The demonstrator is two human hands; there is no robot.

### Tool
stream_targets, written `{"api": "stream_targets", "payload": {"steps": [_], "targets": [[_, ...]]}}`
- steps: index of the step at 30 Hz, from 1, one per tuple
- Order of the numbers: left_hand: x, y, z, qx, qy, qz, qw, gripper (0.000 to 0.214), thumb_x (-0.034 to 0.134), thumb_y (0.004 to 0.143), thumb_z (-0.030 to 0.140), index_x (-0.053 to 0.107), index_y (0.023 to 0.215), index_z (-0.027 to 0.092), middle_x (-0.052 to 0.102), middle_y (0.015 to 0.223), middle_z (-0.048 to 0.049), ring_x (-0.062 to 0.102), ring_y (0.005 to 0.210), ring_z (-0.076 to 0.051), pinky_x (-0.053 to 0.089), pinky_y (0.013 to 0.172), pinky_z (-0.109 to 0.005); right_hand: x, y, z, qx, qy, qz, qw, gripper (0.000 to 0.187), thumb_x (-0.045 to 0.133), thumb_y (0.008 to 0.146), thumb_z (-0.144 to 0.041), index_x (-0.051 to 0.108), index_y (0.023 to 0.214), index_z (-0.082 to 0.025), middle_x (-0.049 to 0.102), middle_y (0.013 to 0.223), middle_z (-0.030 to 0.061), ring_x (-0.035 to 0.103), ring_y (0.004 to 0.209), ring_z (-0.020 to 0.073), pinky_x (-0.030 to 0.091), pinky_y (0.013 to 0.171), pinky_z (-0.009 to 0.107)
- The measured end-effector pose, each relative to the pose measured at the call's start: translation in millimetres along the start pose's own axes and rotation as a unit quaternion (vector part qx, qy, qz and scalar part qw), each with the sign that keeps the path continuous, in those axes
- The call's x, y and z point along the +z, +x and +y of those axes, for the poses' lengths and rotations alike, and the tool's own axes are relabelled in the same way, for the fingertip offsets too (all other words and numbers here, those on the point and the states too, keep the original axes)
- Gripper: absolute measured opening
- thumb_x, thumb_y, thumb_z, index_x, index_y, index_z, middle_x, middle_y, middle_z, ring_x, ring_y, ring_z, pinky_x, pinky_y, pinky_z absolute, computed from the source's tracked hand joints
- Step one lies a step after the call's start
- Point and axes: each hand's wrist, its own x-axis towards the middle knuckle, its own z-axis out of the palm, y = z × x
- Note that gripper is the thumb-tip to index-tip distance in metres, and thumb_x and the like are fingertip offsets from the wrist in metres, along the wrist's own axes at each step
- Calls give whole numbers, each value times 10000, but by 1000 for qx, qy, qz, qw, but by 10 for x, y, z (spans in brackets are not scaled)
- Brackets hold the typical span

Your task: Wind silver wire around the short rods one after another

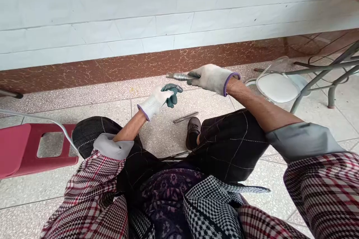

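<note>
My right hand (209, 76), in a white knit glove with a grey coated palm, is closed round one end of a metal rod wound with silvery wire (179, 76). The rod's bare tip points left, close to the wall's base. Lower and to the left is my left hand (161, 99), gloved the same way, with its fingers curled and thumb and forefinger drawn together. Whatever it pinches, if anything, is too small to make out. Between my feet, a loose metal rod (185, 117) lies on the tiled floor, touched by neither hand.
Ahead stands a white tiled wall (134, 11) with a brown skirting (134, 65). At left is a red plastic stool (66, 149) with a pale cable (42, 114) across it. A metal-legged stand (322, 76) and a white round object (277, 87) are at right.
</note>
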Motion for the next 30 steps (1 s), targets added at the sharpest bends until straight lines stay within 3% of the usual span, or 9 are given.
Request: {"api": "stream_targets", "payload": {"steps": [3, 7, 12, 15, 17, 20, 23, 30], "targets": [[0, 6, 7, 0, -47, -30, 998, 197, 543, 954, 94, 738, 962, 122, 669, 576, -23, 597, 436, -131, 469, 470, -233, -114, -51, -133, 28, 13, 66, 997, 145, 719, 981, -356, 717, 967, -213, 538, 673, 12, 442, 604, 161, 353, 527, 316], [7, 25, -33, -7, -52, -21, 998, 189, 551, 947, 93, 717, 881, 151, 616, 529, 9, 528, 403, -107, 423, 431, -216, -175, -218, -359, 21, 197, 76, 977, 137, 712, 971, -333, 695, 922, -206, 511, 663, -1, 422, 528, 133, 356, 410, 279], [-86, 108, -46, 21, -24, 62, 998, 213, 551, 953, 92, 695, 827, 184, 526, 503, 48, 449, 420, -91, 352, 421, -211, -130, -353, -488, -39, 236, -88, 967, 203, 818, 911, -351, 757, 957, -163, 556, 622, -11, 419, 456, 88, 332, 373, 245], [-207, 116, 20, 66, -9, 87, 994, 146, 617, 918, 102, 704, 826, 175, 551, 543, 40, 474, 474, -89, 345, 460, -209, -77, -341, -366, -50, 191, -195, 961, 306, 858, 877, -407, 802, 1011, -138, 576, 616, -20, 440, 448, 68, 315, 379, 225], [-272, 91, 61, 91, 10, 100, 991, 95, 664, 890, 117, 738, 871, 173, 571, 564, 36, 489, 501, -94, 353, 489, -216, -42, -301, -238, -43, 137, -228, 963, 328, 857, 873, -433, 823, 1040, -152, 591, 612, -22, 461, 454, 71, 305, 381, 222], [-299, 36, 71, 77, 49, 113, 989, 126, 680, 888, 136, 779, 951, 184, 589, 569, 23, 491, 505, -113, 356, 506, -251, -2, -207, -73, -31, 42, -179, 982, 299, 876, 850, -443, 840, 1007, -191, 615, 603, -13, 486, 486, 98, 322, 395, 239], [-233, 0, 19, 53, 65, 91, 992, 201, 661, 894, 124, 794, 1032, 180, 620, 584, 3, 505, 510, -127, 364, 515, -275, -4, -82, 2, -17, -7, -109, 994, 255, 902, 813, -407, 841, 971, -215, 628, 612, 6, 521, 544, 141, 369, 430, 273], [-78, 14, -102, 27, 15, 22, 999, 179, 602, 927, 97, 751, 988, 175, 547, 498, 51, 431, 430, -93, 341, 462, -241, -53, -3, -123, 4, -15, 6, 1000, 183, 815, 870, -356, 803, 961, -197, 560, 650, 0, 492, 576, 142, 365, 470, 297]]}}
